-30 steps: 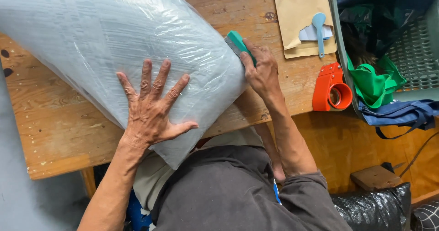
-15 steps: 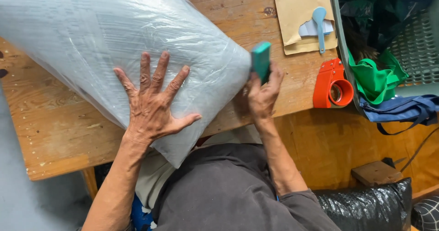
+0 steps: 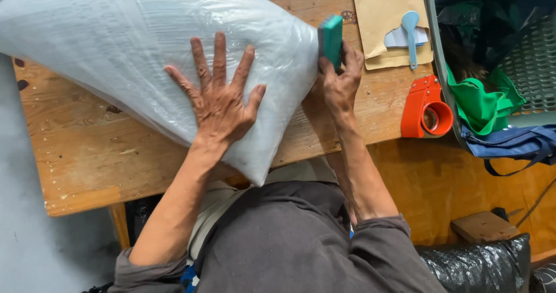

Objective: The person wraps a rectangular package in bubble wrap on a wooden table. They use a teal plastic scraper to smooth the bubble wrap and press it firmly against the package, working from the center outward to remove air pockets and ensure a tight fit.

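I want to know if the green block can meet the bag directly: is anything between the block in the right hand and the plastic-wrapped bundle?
Nothing visible. The right hand holds the green block upright right at the edge of the plastic-wrapped bundle. The left hand lies flat on the bundle, away from that edge.

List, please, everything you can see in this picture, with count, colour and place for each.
plastic-wrapped bundle: one, whitish clear wrap, on the table's left and middle.
block: one, teal green, at the bundle's right edge.
table: one, bare wood.
envelope: one, tan, top right of the table.
scoop: one, light blue, on the envelope.
tape dispenser: one, orange-red, right edge of the table.
cloth: one, green, in the grey basket at right.
left hand: spread flat on the bundle.
right hand: gripping the block.
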